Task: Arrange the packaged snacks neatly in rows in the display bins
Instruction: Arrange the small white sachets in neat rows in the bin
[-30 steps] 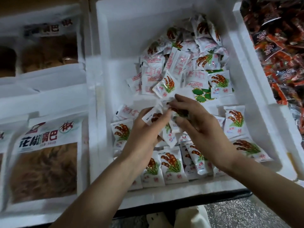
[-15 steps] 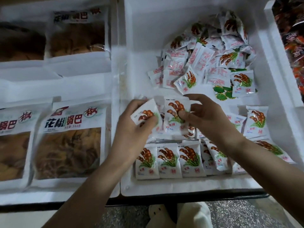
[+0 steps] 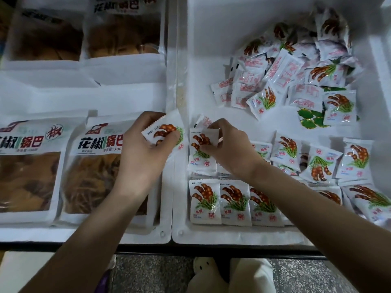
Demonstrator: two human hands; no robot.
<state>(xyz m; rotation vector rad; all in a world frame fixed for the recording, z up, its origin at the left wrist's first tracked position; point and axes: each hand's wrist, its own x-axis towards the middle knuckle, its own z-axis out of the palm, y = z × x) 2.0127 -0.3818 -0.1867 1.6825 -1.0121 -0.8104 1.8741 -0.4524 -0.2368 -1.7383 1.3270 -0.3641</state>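
Small white snack packets printed with brown pods lie in a white foam bin [image 3: 179, 235]. My left hand [image 3: 141, 153] pinches one packet [image 3: 164, 132] above the bin's left wall. My right hand [image 3: 228, 149] pinches another packet [image 3: 202, 151] and sets it at the left end of the second row. Three packets [image 3: 234, 204] lie side by side in the front row. A loose heap of packets [image 3: 296, 68] fills the bin's far right corner. More packets [image 3: 317, 159] lie unevenly to the right of my right hand.
The neighbouring foam bin on the left holds large clear bags of brown crisps [image 3: 95, 166] with white labels, and more such bags [image 3: 122, 28] at the back. A dark shelf edge [image 3: 211, 249] runs along the front, with speckled floor [image 3: 152, 273] below.
The view has shifted left. My left hand carried its packet left to the bin's wall. My right hand lowered its packet to the left end of the second row.
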